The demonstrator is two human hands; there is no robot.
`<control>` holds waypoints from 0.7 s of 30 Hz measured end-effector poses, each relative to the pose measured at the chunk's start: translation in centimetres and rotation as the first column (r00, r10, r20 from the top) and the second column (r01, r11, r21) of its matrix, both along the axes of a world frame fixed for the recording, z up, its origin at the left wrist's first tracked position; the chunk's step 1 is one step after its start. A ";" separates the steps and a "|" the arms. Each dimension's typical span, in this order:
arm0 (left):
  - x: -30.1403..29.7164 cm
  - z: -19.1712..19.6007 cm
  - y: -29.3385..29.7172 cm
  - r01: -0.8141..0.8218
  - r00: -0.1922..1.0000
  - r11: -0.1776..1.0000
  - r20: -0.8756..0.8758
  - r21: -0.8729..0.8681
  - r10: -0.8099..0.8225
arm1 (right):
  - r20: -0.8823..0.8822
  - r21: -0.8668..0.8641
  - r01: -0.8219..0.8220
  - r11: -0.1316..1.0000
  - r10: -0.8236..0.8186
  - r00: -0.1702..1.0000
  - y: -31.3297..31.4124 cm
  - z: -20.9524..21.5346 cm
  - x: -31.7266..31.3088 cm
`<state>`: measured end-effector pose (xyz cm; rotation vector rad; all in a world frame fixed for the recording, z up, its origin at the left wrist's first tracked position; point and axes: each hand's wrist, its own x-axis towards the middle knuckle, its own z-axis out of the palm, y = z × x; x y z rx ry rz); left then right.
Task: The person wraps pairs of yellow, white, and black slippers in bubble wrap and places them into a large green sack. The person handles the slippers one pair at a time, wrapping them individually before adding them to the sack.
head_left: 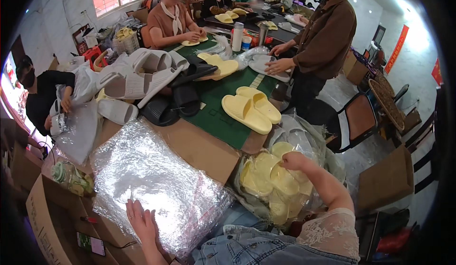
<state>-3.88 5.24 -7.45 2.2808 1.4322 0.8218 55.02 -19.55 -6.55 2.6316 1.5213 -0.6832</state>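
Observation:
My left hand (141, 222) lies with its fingers stretched out on a thick, shiny stack of clear plastic bags (137, 156). To the right, my right hand (293, 161) is closed above an open sack of pale yellow slippers (284, 182), several of them in clear plastic. Whatever its fingers hold, if anything, is hidden. Beyond the sack, a pair of yellow slippers (247, 110) sits on the green table mat (209, 99). Grey slippers (128, 85) are heaped at the far left of the table, with black slippers (161, 110) beside them.
An open cardboard box (52, 217) at the near left holds a phone (90, 243); a lidded glass jar (71, 177) stands near it. Across the table, one person (327, 37) stands and another (171, 18) sits, both handling slippers. Another person (45, 91) is at left. A chair (358, 118) stands right.

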 end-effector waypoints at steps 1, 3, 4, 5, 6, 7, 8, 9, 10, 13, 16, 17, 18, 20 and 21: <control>-0.1 0.0 0.0 -0.003 1.000 1.000 -0.001 0.000 0.003 | -0.057 0.034 0.048 0.998 -0.046 0.997 -0.3 -0.2 0.4; 0.1 -0.3 -0.1 0.001 1.000 1.000 -0.007 0.024 -0.001 | -0.033 0.113 0.119 0.986 -0.116 0.993 -2.2 -3.5 0.3; -0.1 -0.6 -0.1 0.006 1.000 0.999 -0.017 0.040 -0.005 | -0.029 0.148 0.147 0.978 -0.144 0.989 -2.9 -4.6 -0.5; -0.2 -0.7 0.0 0.014 1.000 0.998 -0.027 0.056 -0.012 | -0.025 0.181 0.178 0.967 -0.177 0.984 -3.6 -5.4 -1.4; -0.2 -0.6 0.0 0.009 1.000 0.999 -0.025 0.041 -0.008 | -0.034 0.140 0.183 0.973 -0.180 0.983 -4.3 -5.7 -2.0; -0.1 -0.5 -0.1 0.003 1.000 1.000 -0.022 0.025 -0.002 | -0.030 0.129 0.177 0.976 -0.175 0.984 -4.5 -5.9 -2.3; -0.1 -0.3 -0.1 -0.003 1.000 1.000 -0.019 0.013 0.003 | -0.026 0.123 0.171 0.978 -0.170 0.985 -4.5 -5.4 -2.9; -0.1 -0.3 -0.1 -0.003 1.000 1.000 -0.021 0.009 0.003 | -0.023 0.115 0.165 0.980 -0.164 0.986 -4.5 -4.9 -3.2; -0.1 -0.4 -0.2 -0.004 1.000 1.000 -0.023 0.005 0.004 | -0.031 0.051 0.169 0.984 -0.168 0.985 -4.1 -3.9 -3.0; 0.5 0.1 -0.3 0.002 1.000 1.000 -0.010 -0.004 -0.002 | -0.085 -0.343 -0.102 0.934 0.078 0.993 -1.6 -0.1 -0.5; 0.3 0.5 -0.4 -0.014 1.000 1.000 -0.011 0.003 0.014 | 0.200 -0.225 0.019 0.974 0.027 0.979 0.7 3.5 -0.9; 0.3 0.3 -0.5 -0.013 1.000 1.000 -0.008 0.006 0.013 | 0.295 -0.179 0.093 0.980 -0.037 0.955 1.8 4.8 -0.6; 0.1 -0.2 -0.4 -0.007 1.000 0.999 -0.001 0.044 0.007 | 0.334 -0.098 0.135 0.986 -0.095 0.938 2.3 5.5 0.3; 0.0 -0.8 -0.4 -0.020 1.000 0.999 -0.001 0.040 0.020 | 0.395 0.067 0.196 0.978 -0.206 0.895 3.9 5.8 2.7; 0.3 -0.4 -0.3 -0.022 1.000 0.999 -0.005 0.037 0.022 | 0.408 0.168 0.234 0.958 -0.283 0.868 4.1 5.5 4.4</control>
